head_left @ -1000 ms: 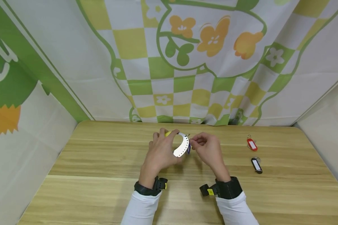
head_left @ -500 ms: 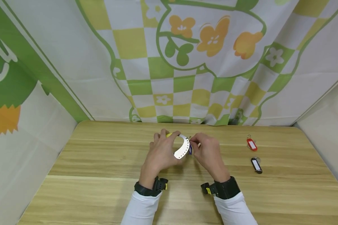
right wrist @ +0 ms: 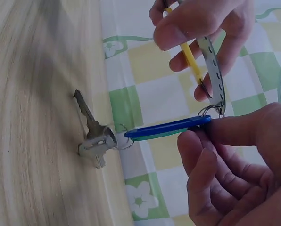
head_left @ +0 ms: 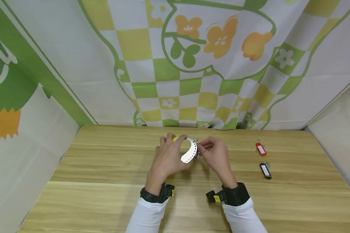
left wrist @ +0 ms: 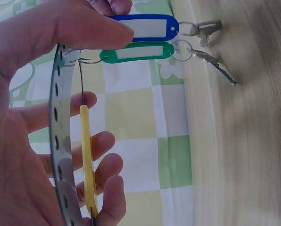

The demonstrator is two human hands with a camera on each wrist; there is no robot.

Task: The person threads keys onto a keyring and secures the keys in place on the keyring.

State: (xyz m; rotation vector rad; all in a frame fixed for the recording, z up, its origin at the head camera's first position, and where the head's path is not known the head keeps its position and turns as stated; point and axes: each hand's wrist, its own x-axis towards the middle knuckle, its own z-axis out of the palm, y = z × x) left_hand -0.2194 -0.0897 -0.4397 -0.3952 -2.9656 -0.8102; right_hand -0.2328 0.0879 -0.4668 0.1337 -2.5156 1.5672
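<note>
My left hand [head_left: 166, 158] holds a white crescent-shaped plate [head_left: 189, 155] with holes along its outer edge. A yellow handle [left wrist: 87, 155] with a thin wire hook runs beside the plate, against the curled left fingers. Rings at the plate's end carry a blue key tag [right wrist: 164, 126] and a green key tag [left wrist: 136, 52], each with a key at its far end. One silver key [left wrist: 209, 30] hangs from the blue tag; the other key [left wrist: 216, 66] hangs from the green. My right hand [head_left: 217, 157] pinches the tags' ring end between thumb and fingers.
A red key tag [head_left: 261, 149] and a black key tag [head_left: 265, 171] lie on the wooden table [head_left: 105, 181] to the right of the hands. A patterned curtain [head_left: 192, 87] hangs along the table's back edge.
Both hands keep their holds near the same spot. The plate and blue tag dip slightly, then come back up, and the right fingers shift a little at the rings.
</note>
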